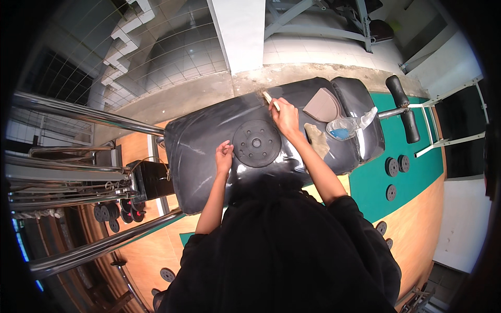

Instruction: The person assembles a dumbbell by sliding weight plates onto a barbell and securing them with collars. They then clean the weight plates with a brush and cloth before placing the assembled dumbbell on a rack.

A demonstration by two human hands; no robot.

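A round black weight plate (256, 143) with a ring of holes lies flat on the black padded bench (195, 151). My right hand (284, 117) is closed around the pale handle of a small brush (271, 101), its brown bristles towards the bench's far edge, beyond the plate. Close to the plate's left rim is my left hand (224, 155), its fingers loosely bent and holding nothing that I can see. To the right of my right arm lie a crumpled beige cloth (316, 140), a clear bottle (344, 128) with something blue on it or in it, and a flat brownish-pink piece (322, 105) with a rounded edge.
Chromed metal bars (88, 116) and a black block (151, 180) stand on the left. Padded rollers (399, 93) stick out past the bench's right end. Several small weight plates (391, 167) rest on the green mat (373, 193) and wooden floor. A white pillar (240, 36) rises beyond the bench.
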